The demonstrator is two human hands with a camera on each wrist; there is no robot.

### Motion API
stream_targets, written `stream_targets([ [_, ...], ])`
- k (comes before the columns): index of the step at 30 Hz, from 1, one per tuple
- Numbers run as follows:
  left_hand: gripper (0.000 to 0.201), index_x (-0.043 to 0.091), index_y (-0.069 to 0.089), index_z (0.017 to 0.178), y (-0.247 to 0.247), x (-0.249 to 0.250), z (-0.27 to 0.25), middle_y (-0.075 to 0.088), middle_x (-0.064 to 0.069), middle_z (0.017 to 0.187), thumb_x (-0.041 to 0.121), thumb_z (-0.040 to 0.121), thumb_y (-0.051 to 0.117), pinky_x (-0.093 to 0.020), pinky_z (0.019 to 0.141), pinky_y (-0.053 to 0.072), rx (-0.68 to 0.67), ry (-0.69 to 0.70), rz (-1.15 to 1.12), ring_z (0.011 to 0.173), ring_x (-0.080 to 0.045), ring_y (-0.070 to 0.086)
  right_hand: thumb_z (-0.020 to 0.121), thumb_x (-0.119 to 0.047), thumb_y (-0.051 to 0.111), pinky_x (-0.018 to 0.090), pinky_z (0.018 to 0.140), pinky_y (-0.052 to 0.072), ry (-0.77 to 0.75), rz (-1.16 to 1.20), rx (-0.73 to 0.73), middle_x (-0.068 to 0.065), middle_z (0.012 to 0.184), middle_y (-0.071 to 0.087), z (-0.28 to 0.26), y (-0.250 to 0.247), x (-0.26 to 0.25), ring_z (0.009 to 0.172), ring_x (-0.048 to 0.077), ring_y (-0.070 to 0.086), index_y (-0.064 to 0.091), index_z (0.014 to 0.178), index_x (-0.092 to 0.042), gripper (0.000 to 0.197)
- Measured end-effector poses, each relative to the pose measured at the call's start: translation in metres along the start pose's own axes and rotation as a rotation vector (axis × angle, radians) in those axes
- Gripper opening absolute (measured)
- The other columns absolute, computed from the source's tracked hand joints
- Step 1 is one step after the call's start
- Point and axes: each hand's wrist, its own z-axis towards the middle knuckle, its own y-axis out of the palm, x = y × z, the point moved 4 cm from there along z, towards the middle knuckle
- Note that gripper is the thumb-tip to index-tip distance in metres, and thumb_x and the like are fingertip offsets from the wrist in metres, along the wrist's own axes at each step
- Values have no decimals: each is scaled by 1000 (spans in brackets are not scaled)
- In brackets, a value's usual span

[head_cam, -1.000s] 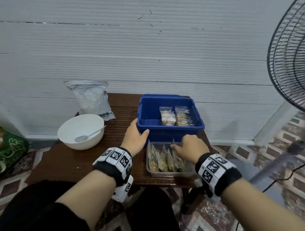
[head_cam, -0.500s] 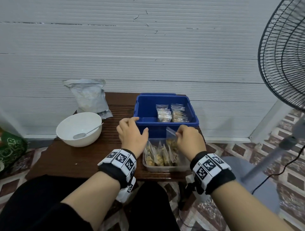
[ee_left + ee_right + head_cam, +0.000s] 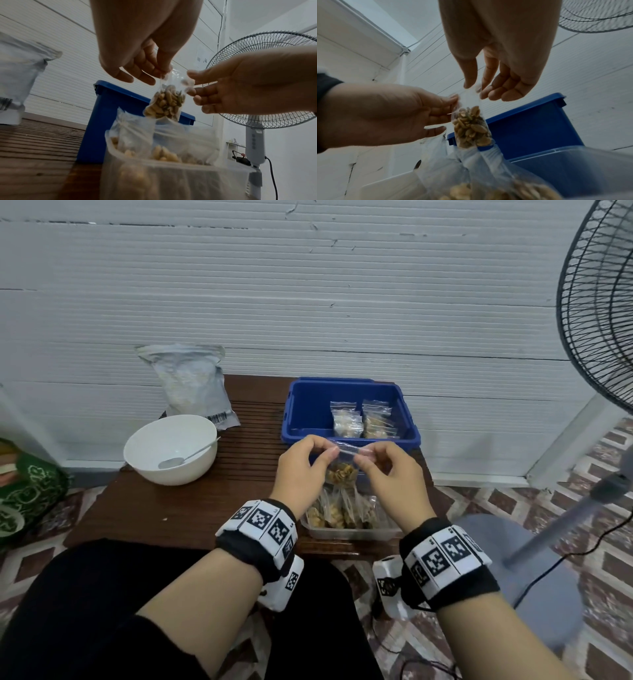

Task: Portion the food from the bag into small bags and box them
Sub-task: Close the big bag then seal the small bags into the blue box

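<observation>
A small clear bag of nuts (image 3: pixel 340 472) (image 3: pixel 164 104) (image 3: pixel 471 128) hangs in the air between my hands, above a clear tray (image 3: pixel 349 531) that holds several more filled small bags. My left hand (image 3: pixel 301 470) (image 3: pixel 145 65) pinches the bag's top strip at its left end. At the right end my right hand (image 3: pixel 387 474) (image 3: pixel 491 75) pinches the same strip. Behind stands the blue box (image 3: pixel 407 436) with small filled bags (image 3: pixel 363 419) stacked inside. The big silver food bag (image 3: pixel 191 385) leans on the wall at the back left.
A white bowl (image 3: pixel 144 453) with a spoon (image 3: pixel 186 458) sits on the left of the brown slatted table (image 3: pixel 164 508). A standing fan (image 3: pixel 603 313) with its cable is close on the right. A green bag (image 3: pixel 27 491) lies on the floor at left.
My right hand lifted one small bag out of the clear tray. My left hand left the blue box's rim and took hold of the bag's top beside the right.
</observation>
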Motion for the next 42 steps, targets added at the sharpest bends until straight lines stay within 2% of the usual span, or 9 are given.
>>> stream_targets([
  [5, 9, 22, 63, 84, 0, 1, -5, 64, 12, 84, 17, 92, 62, -1, 73, 37, -27, 8, 18, 80, 13, 54, 87, -17, 67, 0, 66, 38, 36, -52, 75, -12, 78, 64, -3, -5, 4, 76, -2, 57, 63, 78, -22, 11],
  [9, 7, 20, 65, 86, 1, 3, -7, 65, 12, 86, 17, 91, 62, -1, 72, 38, -52, 0, -10, 80, 12, 55, 87, -16, 68, -1, 64, 36, 66, -26, 127, -13, 76, 63, -5, -6, 7, 73, -5, 56, 63, 76, -21, 13],
  [13, 6, 17, 66, 96, 3, 2, -9, 64, 13, 88, 15, 91, 62, -4, 71, 41, -91, -33, -74, 79, 13, 56, 88, -13, 65, 0, 66, 39, 71, 43, 103, -13, 77, 63, -5, -7, 9, 71, -11, 56, 64, 78, -22, 14],
  [16, 4, 17, 64, 91, 3, 3, -11, 62, 13, 82, 14, 92, 62, -5, 70, 40, -80, -13, -57, 74, 12, 55, 89, -11, 64, 0, 68, 40, 70, 55, 58, -13, 79, 64, -6, -6, 8, 72, -15, 56, 64, 81, -21, 13],
  [21, 7, 18, 63, 86, 0, 3, -11, 63, 11, 82, 14, 91, 62, -3, 70, 38, -63, 13, -12, 75, 12, 54, 88, -13, 65, 0, 68, 40, 90, 91, 44, -13, 81, 65, -7, -6, 9, 73, -11, 57, 64, 81, -23, 12],
  [26, 5, 17, 62, 97, 3, 2, -10, 61, 14, 90, 16, 93, 59, -1, 72, 38, -85, -25, -67, 78, 16, 53, 88, -17, 65, 6, 68, 44, 126, 106, 66, -9, 81, 65, -7, -5, 9, 77, 1, 59, 64, 83, -20, 6],
  [34, 4, 18, 64, 94, 2, 1, -11, 63, 12, 92, 16, 91, 62, -1, 75, 38, -68, 10, -47, 84, 14, 53, 90, -13, 62, 1, 68, 40, 79, 91, 71, -13, 79, 62, -12, 0, 3, 70, -15, 54, 61, 81, -21, 12],
  [39, 5, 18, 63, 97, 3, 0, -10, 62, 11, 96, 17, 93, 60, -1, 77, 38, -116, -9, -70, 84, 14, 53, 92, -14, 59, 4, 69, 42, 101, 140, 67, -10, 84, 62, -15, 4, 5, 76, -6, 56, 62, 89, -17, 5],
  [42, 5, 21, 63, 96, 5, 0, -10, 63, 12, 96, 18, 91, 62, -5, 81, 41, -163, -7, -84, 89, 8, 56, 92, -12, 59, 4, 70, 42, 93, 122, 57, -11, 84, 62, -16, 6, 4, 78, -4, 56, 62, 88, -17, 7],
])
